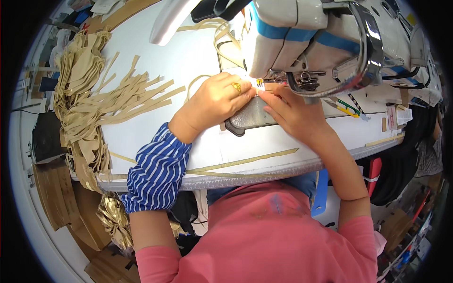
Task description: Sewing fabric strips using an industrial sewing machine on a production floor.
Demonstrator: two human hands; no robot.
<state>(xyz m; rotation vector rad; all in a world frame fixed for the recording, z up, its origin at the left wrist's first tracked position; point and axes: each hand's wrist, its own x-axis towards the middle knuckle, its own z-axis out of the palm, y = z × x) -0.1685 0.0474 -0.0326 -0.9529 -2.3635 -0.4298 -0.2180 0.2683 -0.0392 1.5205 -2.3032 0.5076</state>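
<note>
L hand [214, 99] & R hand [298, 113] nr sewing mach. [268, 49]; tan strips [113, 107] to L.

Coral-pink short-sleeved shirt [264, 240], bluish smudge [276, 204] on front. Left arm [150, 228] wears gathered oversleeve [158, 170], blue with white stripes; left grip [213, 100], gold-coloured ring [236, 87]. Blue legwear [303, 185].

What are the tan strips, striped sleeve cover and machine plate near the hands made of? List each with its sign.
Tan strips: probably matte fabric, perhaps soft faux leather; they bunch and drape limply.
Sleeve cover: likely thin woven cloth, smooth finish; it puckers into fine folds.
Plate: apparently metal, smooth, semi-dull; grey with soft sheen.
</note>
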